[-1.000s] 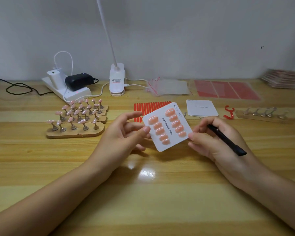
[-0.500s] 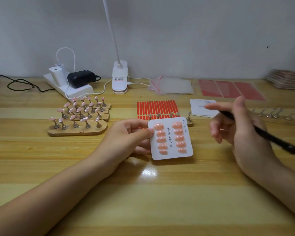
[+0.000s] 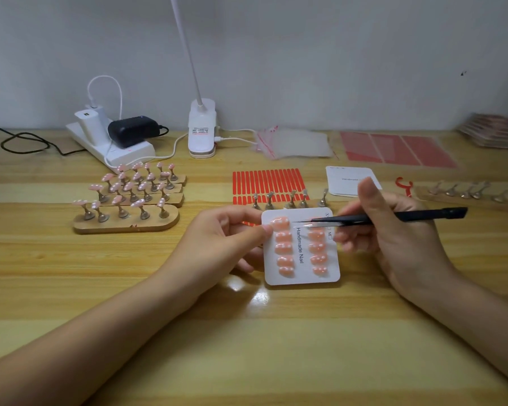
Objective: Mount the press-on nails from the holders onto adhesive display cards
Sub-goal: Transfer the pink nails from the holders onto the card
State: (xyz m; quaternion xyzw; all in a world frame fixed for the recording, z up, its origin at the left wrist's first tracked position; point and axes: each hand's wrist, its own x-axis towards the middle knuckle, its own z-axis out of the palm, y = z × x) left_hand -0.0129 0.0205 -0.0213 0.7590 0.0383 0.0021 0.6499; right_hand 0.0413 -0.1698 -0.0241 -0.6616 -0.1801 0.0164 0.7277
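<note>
A: Pink nails (image 3: 283, 247) fill both columns of the white display card (image 3: 301, 276), which sits low over the wooden table (image 3: 247, 347), just in front of an emptied holder strip (image 3: 291, 202).

B: Who has it?

A: The left hand (image 3: 226, 238) pinches its left edge, thumb on top. The right hand (image 3: 393, 230) grips black tweezers (image 3: 379, 218), tips over the card's upper middle, beside the top nail.

B: What worries you?

A: A sideways poke could tilt a nail on its adhesive, or scratch the gloss. A loose pinch would let the card swing.

B: And beyond?

A: Loaded holders (image 3: 126, 200) wait at left, a blank card (image 3: 349, 180) behind, red adhesive strips (image 3: 266, 183) between.
</note>
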